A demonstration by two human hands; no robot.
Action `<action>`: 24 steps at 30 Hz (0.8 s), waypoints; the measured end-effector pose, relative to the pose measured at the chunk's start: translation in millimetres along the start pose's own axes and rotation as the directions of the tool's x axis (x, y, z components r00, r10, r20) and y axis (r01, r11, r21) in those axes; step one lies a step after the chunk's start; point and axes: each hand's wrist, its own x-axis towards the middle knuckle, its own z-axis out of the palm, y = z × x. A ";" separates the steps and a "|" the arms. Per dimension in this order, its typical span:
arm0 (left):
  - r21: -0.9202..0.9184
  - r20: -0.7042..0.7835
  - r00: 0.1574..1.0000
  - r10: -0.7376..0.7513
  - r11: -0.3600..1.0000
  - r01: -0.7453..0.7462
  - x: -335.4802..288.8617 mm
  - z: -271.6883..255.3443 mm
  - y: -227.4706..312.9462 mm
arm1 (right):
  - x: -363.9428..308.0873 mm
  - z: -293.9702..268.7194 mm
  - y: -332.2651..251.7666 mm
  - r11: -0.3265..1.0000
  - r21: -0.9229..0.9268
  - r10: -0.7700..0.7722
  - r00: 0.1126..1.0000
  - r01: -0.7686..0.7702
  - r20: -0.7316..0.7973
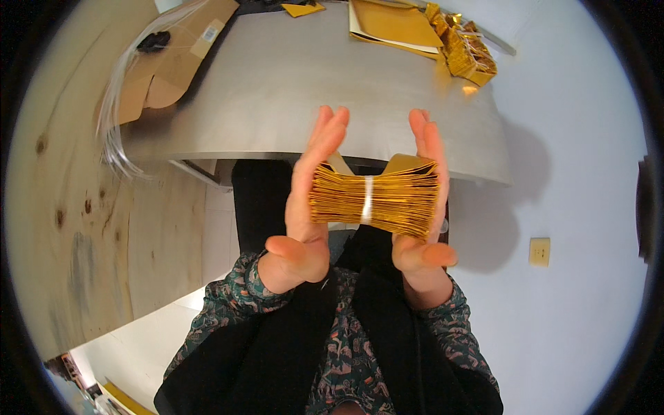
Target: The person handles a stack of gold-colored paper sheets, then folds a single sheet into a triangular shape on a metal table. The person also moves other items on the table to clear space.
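A thick bundle of folded gold paper (404,202) is held up between my two palms, in front of the table's near edge. A narrow white band (367,199) cinches it round the middle, so both ends fan out. My left hand (302,211) presses flat on the left end, its fingers stretched away from me and its thumb out to the side. Against the right end lies my right hand (418,254), likewise with straight fingers; the bundle's edge partly hides its palm.
On the grey table (277,90), gold sheets (391,24) and another gold folded-paper bundle (470,59) lie at the far right. A small gold piece (303,10) is at the back. Clear strands (111,121) hang beside brown cardboard (166,69) at left. The wall (581,173) is right.
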 end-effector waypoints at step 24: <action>0.050 0.044 0.998 0.037 0.998 -0.039 -6.9 -0.2 7.8 | -6.5 15.9 -15.1 0.987 0.070 0.153 0.983 -0.146 -0.106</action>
